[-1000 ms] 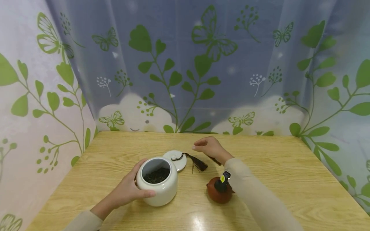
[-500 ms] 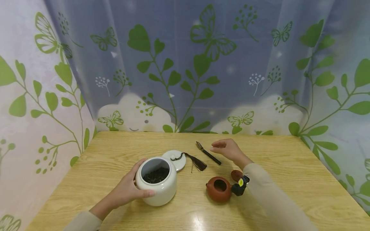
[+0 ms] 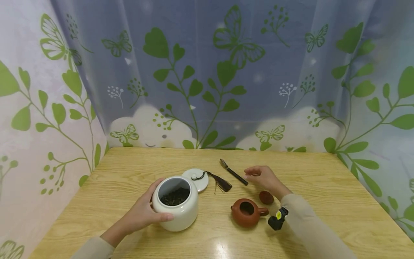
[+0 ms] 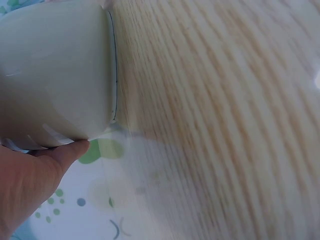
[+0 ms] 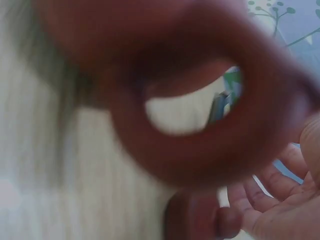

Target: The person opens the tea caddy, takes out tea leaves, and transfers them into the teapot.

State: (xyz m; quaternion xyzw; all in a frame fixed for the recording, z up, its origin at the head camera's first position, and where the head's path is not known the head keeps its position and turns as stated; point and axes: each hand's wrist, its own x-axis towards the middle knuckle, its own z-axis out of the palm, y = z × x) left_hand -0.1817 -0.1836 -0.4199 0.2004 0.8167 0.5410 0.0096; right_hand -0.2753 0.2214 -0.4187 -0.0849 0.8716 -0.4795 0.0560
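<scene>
In the head view my left hand holds a white ceramic tea jar by its side, thumb at the front. Dark dry tea leaves show inside its open mouth. The left wrist view has the jar's glossy wall and my thumb along it. My right hand hovers with loosely bent fingers, holding nothing, beside a dark-handled brush. Just below it lies a small reddish-brown teapot lid. The lidless clay teapot stands nearer; its looped handle fills the right wrist view.
Behind the jar lies its white lid, with a dark tassel trailing to the right. Everything stands on a light wooden table. A patterned curtain closes off the back and sides. A small black camera hangs at my right wrist.
My right hand has drawn rightward and toward me, uncovering the brush, the teapot with its handle, and the small lid. My left hand and the tea jar stay in place.
</scene>
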